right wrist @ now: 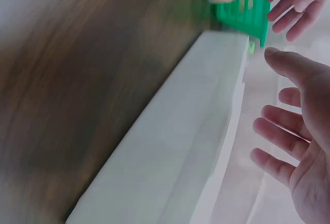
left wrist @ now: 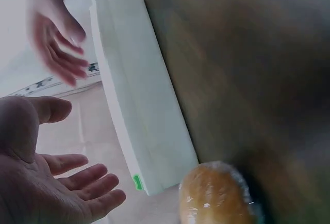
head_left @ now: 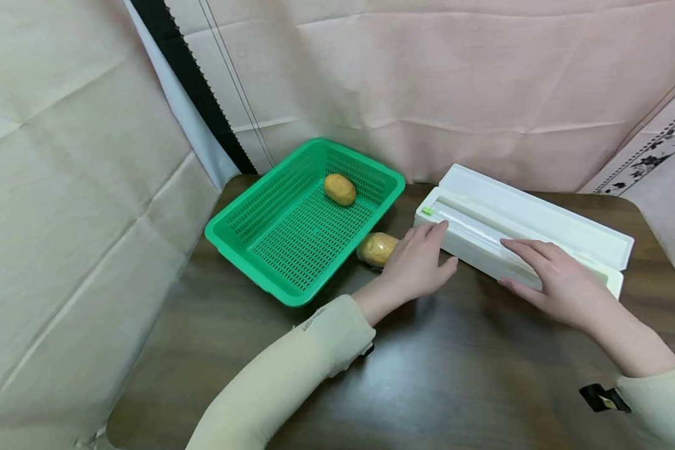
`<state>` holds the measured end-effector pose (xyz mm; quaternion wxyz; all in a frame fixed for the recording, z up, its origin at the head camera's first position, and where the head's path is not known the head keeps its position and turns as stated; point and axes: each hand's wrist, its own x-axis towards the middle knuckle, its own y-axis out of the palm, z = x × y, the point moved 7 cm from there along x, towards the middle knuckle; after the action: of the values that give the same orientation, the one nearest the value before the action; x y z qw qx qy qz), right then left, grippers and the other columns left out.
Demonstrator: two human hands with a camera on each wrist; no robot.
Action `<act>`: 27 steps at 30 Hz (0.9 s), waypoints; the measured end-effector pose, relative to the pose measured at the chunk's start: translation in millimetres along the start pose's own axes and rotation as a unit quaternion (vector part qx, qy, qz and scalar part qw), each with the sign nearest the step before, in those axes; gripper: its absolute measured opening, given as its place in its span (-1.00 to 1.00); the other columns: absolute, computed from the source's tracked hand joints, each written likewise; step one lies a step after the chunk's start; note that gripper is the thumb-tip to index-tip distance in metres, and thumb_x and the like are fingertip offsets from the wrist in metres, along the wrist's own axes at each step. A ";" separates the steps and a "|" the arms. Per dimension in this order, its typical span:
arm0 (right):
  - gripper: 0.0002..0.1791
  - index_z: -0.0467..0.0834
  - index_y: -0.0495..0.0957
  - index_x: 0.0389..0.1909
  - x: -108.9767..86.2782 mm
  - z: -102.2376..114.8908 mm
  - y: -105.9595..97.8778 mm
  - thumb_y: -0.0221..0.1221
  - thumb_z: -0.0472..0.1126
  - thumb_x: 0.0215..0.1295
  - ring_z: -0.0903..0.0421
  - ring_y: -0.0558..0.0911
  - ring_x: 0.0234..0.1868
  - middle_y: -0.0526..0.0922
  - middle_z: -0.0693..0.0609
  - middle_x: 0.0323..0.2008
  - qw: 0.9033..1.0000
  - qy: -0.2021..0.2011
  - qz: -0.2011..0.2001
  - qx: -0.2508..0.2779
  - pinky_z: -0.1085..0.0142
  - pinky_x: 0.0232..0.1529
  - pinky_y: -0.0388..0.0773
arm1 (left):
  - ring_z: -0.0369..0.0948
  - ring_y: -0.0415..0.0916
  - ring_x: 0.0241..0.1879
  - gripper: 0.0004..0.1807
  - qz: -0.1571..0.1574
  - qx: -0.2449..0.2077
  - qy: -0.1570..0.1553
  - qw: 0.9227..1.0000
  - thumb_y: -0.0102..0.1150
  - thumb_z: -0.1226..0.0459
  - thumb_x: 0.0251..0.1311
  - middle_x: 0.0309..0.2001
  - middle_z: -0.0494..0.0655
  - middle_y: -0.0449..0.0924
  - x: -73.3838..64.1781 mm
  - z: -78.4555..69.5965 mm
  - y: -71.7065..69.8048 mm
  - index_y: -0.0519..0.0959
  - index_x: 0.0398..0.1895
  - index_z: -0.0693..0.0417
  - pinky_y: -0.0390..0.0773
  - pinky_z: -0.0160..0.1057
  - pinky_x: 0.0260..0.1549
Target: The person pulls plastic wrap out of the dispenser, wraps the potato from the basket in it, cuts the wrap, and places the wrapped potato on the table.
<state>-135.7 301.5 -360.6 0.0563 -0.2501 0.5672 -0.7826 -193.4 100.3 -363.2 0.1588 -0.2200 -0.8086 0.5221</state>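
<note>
A long white cling film dispenser (head_left: 484, 247) stands on the table, its lid (head_left: 534, 209) tipped back and a clear roll (head_left: 472, 225) showing inside. A small green slider (head_left: 427, 211) sits at its left end. My left hand (head_left: 419, 262) is held over that end with fingers spread and nothing in them. Farther right, my right hand (head_left: 565, 281) hovers by the front edge, fingers loosely extended and empty. Close beside my left hand, a potato wrapped in clear film (head_left: 375, 250) lies on the table; its glossy wrap (left wrist: 214, 198) shows in the left wrist view.
A green plastic basket (head_left: 230, 234) stands left of the dispenser, with one potato (head_left: 340, 189) in its far right part. The brown wooden table (head_left: 427, 375) meets hanging cloth (head_left: 455, 75) at the back and left.
</note>
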 end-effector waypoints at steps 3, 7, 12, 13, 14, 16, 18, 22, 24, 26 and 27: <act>-0.22 -0.21 0.51 0.38 -11.8 -11.7 -5.6 0.56 -0.16 0.15 -0.39 0.57 0.19 0.63 -0.35 0.18 1.000 0.025 0.003 -0.014 -0.32 0.09 0.47 | -0.08 0.45 0.44 -0.32 -0.006 0.073 0.023 0.997 0.19 0.01 0.52 0.49 -0.03 0.45 17.0 -5.3 0.0 0.35 0.60 0.02 0.45 -0.16 0.38; -0.26 -0.21 0.51 0.38 -28.1 -25.7 -12.6 0.53 -0.12 0.20 -0.41 0.57 0.17 0.62 -0.37 0.17 0.998 0.056 0.002 -0.041 -0.36 0.03 0.47 | -0.11 0.49 0.36 -0.44 -0.017 0.176 0.053 0.983 0.19 0.05 0.50 0.40 -0.10 0.52 38.3 -12.2 3.1 0.46 0.49 -0.05 0.42 -0.17 0.38; -0.32 -0.25 0.52 0.33 -46.2 -36.2 -16.7 0.49 -0.08 0.26 -0.46 0.60 0.10 0.64 -0.42 0.12 0.995 0.068 -0.003 -0.069 -0.36 0.02 0.48 | -0.16 0.45 0.35 -0.62 0.000 0.244 0.067 0.968 0.07 0.15 0.56 0.31 -0.20 0.55 59.5 -14.3 10.7 0.54 0.37 -0.16 0.36 -0.12 0.40; -0.34 -0.26 0.53 0.32 -49.2 -37.5 -17.1 0.48 -0.06 0.28 -0.47 0.61 0.08 0.65 -0.43 0.10 0.995 0.066 -0.008 -0.071 -0.35 0.03 0.47 | -0.16 0.43 0.37 -0.62 0.009 0.251 0.069 0.965 0.04 0.17 0.58 0.31 -0.21 0.54 63.4 -13.5 12.8 0.54 0.37 -0.17 0.33 -0.10 0.43; -0.36 -0.26 0.55 0.30 -52.1 -38.6 -17.6 0.46 -0.03 0.31 -0.48 0.62 0.06 0.66 -0.43 0.08 0.995 0.060 -0.016 -0.072 -0.34 0.03 0.48 | -0.17 0.40 0.40 -0.62 0.018 0.257 0.070 0.964 0.02 0.19 0.60 0.32 -0.22 0.53 66.8 -12.4 14.4 0.54 0.38 -0.19 0.31 -0.08 0.45; -0.40 -0.26 0.57 0.26 -57.3 -40.7 -17.8 0.43 0.00 0.35 -0.48 0.63 0.04 0.67 -0.42 0.06 0.996 0.050 -0.032 -0.072 -0.31 0.05 0.47 | -0.17 0.38 0.42 -0.62 0.032 0.269 0.077 0.960 -0.01 0.22 0.62 0.32 -0.23 0.52 73.0 -9.8 17.6 0.54 0.38 -0.22 0.27 -0.06 0.48; -0.45 -0.25 0.58 0.24 -61.6 -43.1 -17.0 0.39 0.03 0.41 -0.48 0.63 0.04 0.68 -0.41 0.05 0.995 0.045 -0.043 -0.072 -0.30 0.04 0.46 | -0.16 0.36 0.44 -0.61 0.043 0.278 0.087 0.956 -0.02 0.22 0.64 0.33 -0.23 0.51 77.7 -7.7 20.4 0.53 0.41 -0.23 0.26 -0.03 0.50; -0.44 -0.24 0.60 0.20 -68.3 -46.4 -16.2 0.18 0.18 0.59 -0.45 0.64 0.01 0.69 -0.39 0.01 0.995 0.036 -0.056 -0.072 -0.28 0.02 0.46 | -0.13 0.34 0.45 -0.61 0.062 0.292 0.106 0.948 -0.04 0.23 0.66 0.38 -0.22 0.50 84.4 -6.6 28.7 0.54 0.42 -0.24 0.26 0.00 0.50; -0.29 -0.26 0.61 0.16 -71.7 -47.4 -16.2 -0.05 0.33 0.65 -0.45 0.65 -0.03 0.70 -0.39 -0.03 0.995 0.027 -0.067 -0.076 -0.28 -0.01 0.47 | -0.13 0.36 0.44 -0.61 0.068 0.296 0.119 0.945 -0.05 0.24 0.65 0.38 -0.21 0.51 86.7 -8.1 32.5 0.56 0.39 -0.24 0.28 0.00 0.49; -0.12 -0.28 0.63 0.12 -74.8 -48.2 -16.3 -0.26 0.44 0.63 -0.45 0.66 -0.08 0.71 -0.38 -0.07 0.994 0.017 -0.078 -0.080 -0.28 -0.04 0.48 | -0.14 0.39 0.41 -0.63 0.070 0.301 0.133 0.942 -0.04 0.25 0.65 0.35 -0.21 0.53 88.6 -10.0 35.5 0.58 0.35 -0.24 0.31 -0.01 0.46; -0.06 -0.29 0.63 0.10 -76.5 -48.8 -16.5 -0.34 0.47 0.61 -0.45 0.66 -0.10 0.71 -0.38 -0.08 0.993 0.013 -0.084 -0.083 -0.28 -0.06 0.48 | -0.15 0.41 0.39 -0.64 0.069 0.304 0.139 0.940 -0.04 0.25 0.64 0.32 -0.21 0.54 89.7 -10.8 36.6 0.59 0.34 -0.24 0.32 -0.02 0.44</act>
<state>-88.3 377.7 -381.7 -0.0376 -0.2902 0.6078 -0.7382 -257.7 168.6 -389.8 0.2922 -0.2868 -0.5644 0.7168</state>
